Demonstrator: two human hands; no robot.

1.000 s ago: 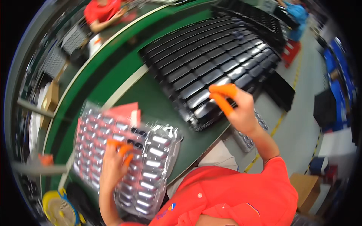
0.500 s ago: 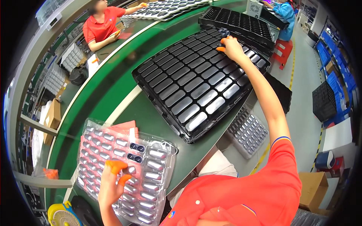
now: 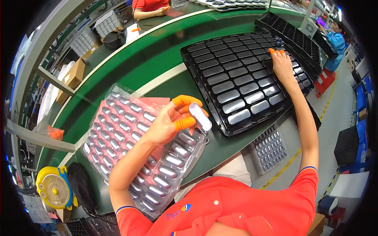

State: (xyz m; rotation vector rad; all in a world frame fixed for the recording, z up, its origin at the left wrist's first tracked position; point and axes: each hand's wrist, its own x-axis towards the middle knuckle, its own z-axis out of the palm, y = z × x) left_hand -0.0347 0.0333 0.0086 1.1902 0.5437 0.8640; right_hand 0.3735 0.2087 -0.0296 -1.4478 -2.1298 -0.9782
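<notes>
My left hand (image 3: 173,118), with orange finger covers, pinches a glossy silver oval piece (image 3: 200,117) between thumb and fingers. It is lifted above the clear plastic tray (image 3: 193,151), whose rows of oval pockets look silvery. Reaching far right, my right hand (image 3: 281,65) has its orange-covered fingers bent down together over the black tray (image 3: 224,129); whatever they may hold is hidden. Small dark pieces (image 3: 279,41) lie just beyond those fingertips. Oblong, shiny pockets fill the black tray in rows.
Pink sheet (image 3: 157,101) shows behind the clear tray. More black trays (image 3: 289,39) are stacked at the far right. A yellow fan (image 3: 55,188) stands at left. Across the green bench, a person in red (image 3: 151,8) works; another in blue (image 3: 335,45) is farther right.
My left hand has risen from the clear tray and moved right, now with the silver piece in it. My right hand stays over the black tray. The view has shifted.
</notes>
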